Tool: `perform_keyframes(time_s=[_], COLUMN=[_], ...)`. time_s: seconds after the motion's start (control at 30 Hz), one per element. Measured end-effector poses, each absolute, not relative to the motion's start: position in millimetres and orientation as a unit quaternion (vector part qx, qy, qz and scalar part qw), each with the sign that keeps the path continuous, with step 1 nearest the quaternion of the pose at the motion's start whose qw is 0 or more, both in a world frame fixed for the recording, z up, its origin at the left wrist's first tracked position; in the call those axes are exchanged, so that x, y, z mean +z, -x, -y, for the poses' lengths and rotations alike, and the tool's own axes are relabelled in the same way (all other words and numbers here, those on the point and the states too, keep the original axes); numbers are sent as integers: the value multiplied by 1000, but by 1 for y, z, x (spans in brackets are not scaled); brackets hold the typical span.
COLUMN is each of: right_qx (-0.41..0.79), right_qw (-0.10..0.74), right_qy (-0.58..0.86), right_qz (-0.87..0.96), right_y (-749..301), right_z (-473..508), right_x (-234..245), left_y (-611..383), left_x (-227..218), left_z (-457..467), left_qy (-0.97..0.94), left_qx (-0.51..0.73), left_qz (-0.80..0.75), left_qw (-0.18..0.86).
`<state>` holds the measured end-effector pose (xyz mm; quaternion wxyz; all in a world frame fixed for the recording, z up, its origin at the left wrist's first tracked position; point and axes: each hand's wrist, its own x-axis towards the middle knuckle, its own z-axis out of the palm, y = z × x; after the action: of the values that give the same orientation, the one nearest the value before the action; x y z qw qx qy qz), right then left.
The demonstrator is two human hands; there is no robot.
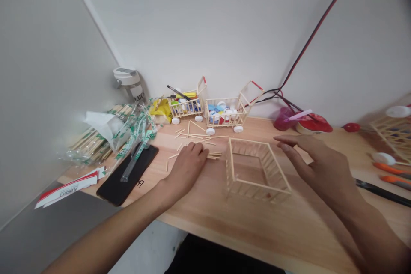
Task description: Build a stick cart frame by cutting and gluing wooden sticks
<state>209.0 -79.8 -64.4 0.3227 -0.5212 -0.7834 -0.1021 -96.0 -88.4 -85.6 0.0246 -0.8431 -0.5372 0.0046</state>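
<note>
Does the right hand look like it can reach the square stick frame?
Probably yes: the right hand hovers just beside the wooden stick frame on the table, and nothing seems to stand between them.

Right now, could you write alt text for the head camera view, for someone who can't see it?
Two bare hands work at a wooden desk: the left hand lies at loose wooden sticks, and the right hand hovers beside an open stick-built box frame. Behind them stand two small stick-built carts holding bottle caps.
</note>
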Motion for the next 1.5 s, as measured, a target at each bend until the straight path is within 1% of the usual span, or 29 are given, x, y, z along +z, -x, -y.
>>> perform_keyframes(time_s=[0.13, 0.2, 0.4, 0.47, 0.6, 0.7, 0.83, 0.9, 1.0, 1.1, 1.2, 1.33, 1.5], right_qx=[-71, -67, -38, -38, -42, -40, -30, -30, -31, -25, 12, 62, 139], right_qw=[336, 351, 387, 385, 387, 391, 394, 394, 398, 404, 386, 324, 216], right_qy=[525, 526, 534, 537, 537, 546, 560, 560, 552, 528, 489, 425, 416], right_qz=[779, 772, 751, 750, 748, 740, 728, 728, 732, 746, 782, 843, 872], right_y=[-211, -213, -220, -221, -222, -221, -220, -220, -220, -218, -210, -184, -148], right_z=[77, 76, 75, 76, 76, 77, 79, 79, 79, 83, 91, 101, 104], right_x=[-72, -75, -80, -79, -79, -78, -76, -76, -75, -69, -55, -33, -18], left_y=[92, 94, 107, 109, 106, 96, 73, 59, 44, 40, 46, 53, 57], left_x=[-86, -89, -102, -100, -78, -52, -26, -19, -15, -16, -27, -45, -48], left_z=[92, 90, 83, 80, 77, 74, 66, 62, 57, 52, 45, 39, 46], left_qy=[851, 851, 848, 847, 826, 822, 813, 818, 836, 818, 768, 697, 676], left_qx=[7, -14, -180, -203, -225, -281, -296, -311, -322, -348, -385, -430, -434], left_qz=[525, 525, 499, 491, 512, 476, 457, 425, 377, 375, 397, 398, 392], left_qw=[19, 18, -13, -23, -72, -134, -208, -232, -235, -262, -324, -414, -448])
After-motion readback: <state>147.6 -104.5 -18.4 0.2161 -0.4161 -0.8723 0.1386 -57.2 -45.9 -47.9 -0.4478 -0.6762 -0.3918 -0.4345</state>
